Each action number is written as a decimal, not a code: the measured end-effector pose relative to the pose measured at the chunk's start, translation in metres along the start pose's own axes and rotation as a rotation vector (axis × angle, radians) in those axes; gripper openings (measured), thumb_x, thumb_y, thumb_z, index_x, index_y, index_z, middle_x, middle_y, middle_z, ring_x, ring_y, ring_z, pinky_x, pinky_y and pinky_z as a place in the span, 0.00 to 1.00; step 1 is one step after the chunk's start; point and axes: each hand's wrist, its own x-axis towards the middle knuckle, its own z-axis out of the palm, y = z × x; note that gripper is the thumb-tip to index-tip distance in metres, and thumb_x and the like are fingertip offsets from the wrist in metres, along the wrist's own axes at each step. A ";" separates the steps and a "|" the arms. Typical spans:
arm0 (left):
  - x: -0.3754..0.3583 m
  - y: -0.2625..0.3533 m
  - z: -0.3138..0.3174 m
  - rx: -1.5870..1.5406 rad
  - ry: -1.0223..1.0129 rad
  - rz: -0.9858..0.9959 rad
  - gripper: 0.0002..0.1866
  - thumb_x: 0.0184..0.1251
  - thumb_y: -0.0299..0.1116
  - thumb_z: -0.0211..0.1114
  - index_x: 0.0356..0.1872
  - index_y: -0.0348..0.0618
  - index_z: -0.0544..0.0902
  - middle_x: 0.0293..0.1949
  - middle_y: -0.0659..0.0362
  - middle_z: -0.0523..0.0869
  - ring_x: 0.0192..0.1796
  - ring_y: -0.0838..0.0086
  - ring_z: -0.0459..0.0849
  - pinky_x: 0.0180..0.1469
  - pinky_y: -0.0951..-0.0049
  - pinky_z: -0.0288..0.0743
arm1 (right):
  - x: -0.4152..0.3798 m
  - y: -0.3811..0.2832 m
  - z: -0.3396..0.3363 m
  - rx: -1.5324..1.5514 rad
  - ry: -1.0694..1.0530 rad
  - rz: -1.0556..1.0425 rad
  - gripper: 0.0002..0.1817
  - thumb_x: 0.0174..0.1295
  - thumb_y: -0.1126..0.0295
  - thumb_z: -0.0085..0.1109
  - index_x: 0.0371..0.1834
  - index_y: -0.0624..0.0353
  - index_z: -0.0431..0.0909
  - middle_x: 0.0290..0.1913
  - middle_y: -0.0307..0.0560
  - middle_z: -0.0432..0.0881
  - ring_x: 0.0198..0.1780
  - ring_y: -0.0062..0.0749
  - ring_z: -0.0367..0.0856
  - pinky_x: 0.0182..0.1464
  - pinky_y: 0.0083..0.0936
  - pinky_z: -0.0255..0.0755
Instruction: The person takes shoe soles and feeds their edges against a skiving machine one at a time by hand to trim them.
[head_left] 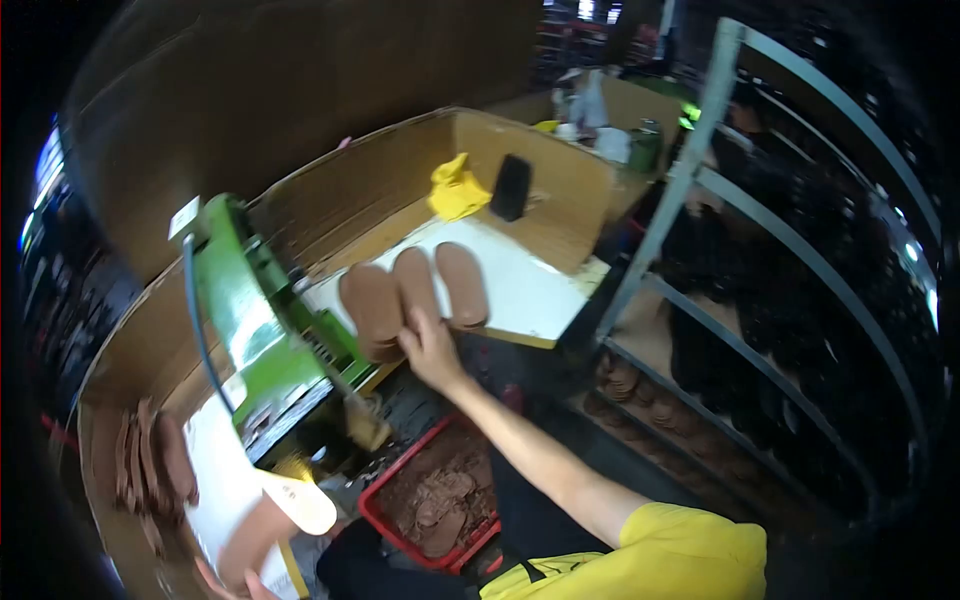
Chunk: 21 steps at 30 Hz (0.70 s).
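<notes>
Brown shoe soles (375,305) lie side by side at the front of a white board (520,290). My right hand (428,350) has its fingers closed on the lower end of the middle sole (415,280). Another sole (461,285) lies to its right. At the lower left, my left hand (235,585) grips the bottom end of a brown sole (258,540), which is blurred. A pale, sole-shaped piece (300,502) touches its upper end, beside the lit part of the green machine (235,300).
A red bin (380,505) of brown scraps stands below the machine. More soles (150,460) are stacked at the left. Yellow cloth (458,188) and a black block (511,188) rest by the cardboard wall (350,190). A metal rack (690,170) stands right.
</notes>
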 end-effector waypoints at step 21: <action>-0.084 0.130 0.229 -0.300 -0.596 -0.518 0.14 0.63 0.32 0.68 0.46 0.33 0.84 0.36 0.60 0.87 0.38 0.85 0.79 0.42 0.81 0.74 | -0.272 -0.091 -0.125 1.025 -0.527 0.970 0.21 0.57 0.77 0.65 0.54 0.68 0.74 0.50 0.46 0.81 0.50 0.28 0.79 0.55 0.26 0.72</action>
